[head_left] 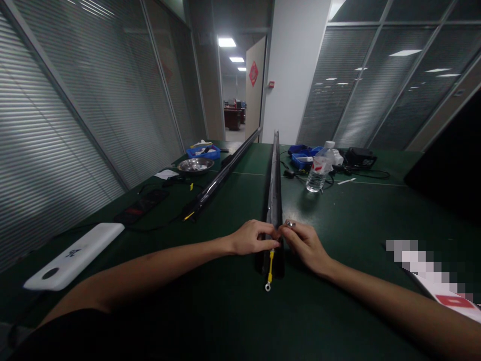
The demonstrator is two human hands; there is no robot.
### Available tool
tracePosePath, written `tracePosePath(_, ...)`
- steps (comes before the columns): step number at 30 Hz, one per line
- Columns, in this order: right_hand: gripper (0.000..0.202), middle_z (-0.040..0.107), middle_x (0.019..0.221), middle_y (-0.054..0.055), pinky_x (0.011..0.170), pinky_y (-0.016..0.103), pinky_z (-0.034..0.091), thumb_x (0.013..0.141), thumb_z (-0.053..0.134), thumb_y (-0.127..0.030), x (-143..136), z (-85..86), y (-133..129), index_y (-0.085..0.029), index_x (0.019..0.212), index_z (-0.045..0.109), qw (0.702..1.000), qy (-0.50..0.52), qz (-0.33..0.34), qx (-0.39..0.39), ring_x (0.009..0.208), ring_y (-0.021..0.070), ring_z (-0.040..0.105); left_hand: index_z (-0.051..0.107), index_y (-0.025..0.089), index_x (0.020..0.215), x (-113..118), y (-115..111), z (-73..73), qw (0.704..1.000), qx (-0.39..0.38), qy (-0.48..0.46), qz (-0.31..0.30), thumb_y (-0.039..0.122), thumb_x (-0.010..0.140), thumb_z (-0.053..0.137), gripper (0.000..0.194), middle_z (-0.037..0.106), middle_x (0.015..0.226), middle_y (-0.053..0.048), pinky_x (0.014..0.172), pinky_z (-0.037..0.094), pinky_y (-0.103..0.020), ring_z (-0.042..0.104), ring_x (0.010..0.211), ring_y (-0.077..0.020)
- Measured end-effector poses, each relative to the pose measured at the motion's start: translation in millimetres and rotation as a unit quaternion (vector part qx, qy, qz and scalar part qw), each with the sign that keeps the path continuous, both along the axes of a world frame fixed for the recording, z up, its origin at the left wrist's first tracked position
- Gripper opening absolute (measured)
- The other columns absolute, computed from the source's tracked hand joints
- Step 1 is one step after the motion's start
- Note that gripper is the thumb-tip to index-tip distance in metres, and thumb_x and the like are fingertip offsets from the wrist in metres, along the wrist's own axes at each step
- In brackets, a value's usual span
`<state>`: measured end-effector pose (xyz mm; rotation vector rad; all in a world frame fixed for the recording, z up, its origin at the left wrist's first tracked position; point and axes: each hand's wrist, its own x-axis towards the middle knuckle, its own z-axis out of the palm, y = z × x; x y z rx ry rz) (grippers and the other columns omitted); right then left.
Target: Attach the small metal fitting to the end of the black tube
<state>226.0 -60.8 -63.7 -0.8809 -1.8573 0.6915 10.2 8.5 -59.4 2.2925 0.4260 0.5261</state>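
A long, narrow grey channel strip lies on the green table, running away from me. At its near end my left hand reaches over from the left, thumb and forefinger closing at the strip. My right hand, with a ring on one finger, pinches at the strip's right edge, its fingertips against those of the left. Whatever sits between the fingertips is too small and hidden to name. Just below them a yellow-sleeved wire lead sticks out toward me, ending in a metal ring terminal.
Left of the strip lies a second long dark strip. A metal bowl, a blue tray and a white power bank-like case are farther left. On the right stand a water bottle, blue bins and a black device.
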Motion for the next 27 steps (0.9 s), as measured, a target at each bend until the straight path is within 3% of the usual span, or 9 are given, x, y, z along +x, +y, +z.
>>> tracePosePath(11,0.042,0.058,0.071,0.000,0.054,0.025,0.041,0.107,0.055,-0.047,-2.7,-1.1,1.1,-0.018,0.079,0.066,1.000,0.019,-0.007,-0.017,0.059,0.0136,0.051,0.075,0.013,0.096,0.3,2.0,-1.0,1.000,-0.018,-0.001,-0.013,0.031,0.099,0.065,0.021,0.066,0.091,-0.003,0.076,0.043,-0.022,0.061,0.083,-0.0159)
tracePosePath(17,0.041,0.060,0.072,0.000,0.057,0.025,0.042,0.107,0.055,-0.049,-1.9,-0.4,0.4,-0.018,0.083,0.067,1.000,0.009,-0.007,-0.020,0.061,0.0143,0.052,0.077,0.014,0.097,0.1,1.4,-0.6,0.999,-0.042,-0.003,-0.021,0.029,0.099,0.064,0.020,0.070,0.099,-0.004,0.084,0.046,-0.023,0.064,0.093,-0.0189)
tracePosePath(27,0.041,0.055,0.070,0.000,0.055,0.026,0.043,0.109,0.050,-0.047,-0.2,-2.4,2.1,-0.019,0.087,0.072,1.000,0.013,0.004,-0.023,0.061,0.0158,0.053,0.072,0.013,0.094,0.7,0.1,0.8,1.000,0.012,0.024,0.012,0.038,0.100,0.066,0.026,0.061,0.086,-0.001,0.067,0.040,-0.020,0.054,0.074,-0.0127)
